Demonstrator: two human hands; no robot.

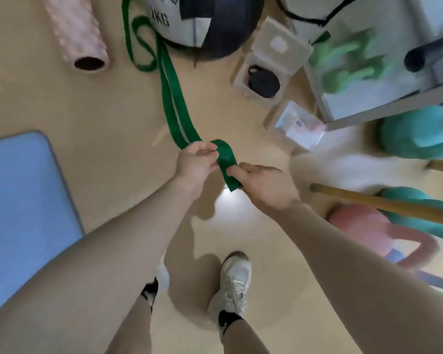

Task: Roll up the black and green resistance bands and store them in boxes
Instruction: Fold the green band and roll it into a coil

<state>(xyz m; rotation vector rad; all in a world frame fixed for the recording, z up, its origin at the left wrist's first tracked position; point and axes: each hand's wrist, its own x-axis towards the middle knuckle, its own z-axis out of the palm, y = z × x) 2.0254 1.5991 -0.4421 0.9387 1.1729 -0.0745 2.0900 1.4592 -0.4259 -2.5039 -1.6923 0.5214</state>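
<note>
Both hands, left [196,162] and right [262,183], pinch green band [225,155] end, roll barely started; black band [264,81] already boxed.

I am pinching the long flat green rubber resistance band [175,106] with my left hand [195,163] and my right hand [264,185], its far end trailing across the floor.

A tan floor [69,103] reflects a bright glare patch near its middle. A blue mat [23,200] lies on it, a pink foam roller [76,29] beyond.
</note>
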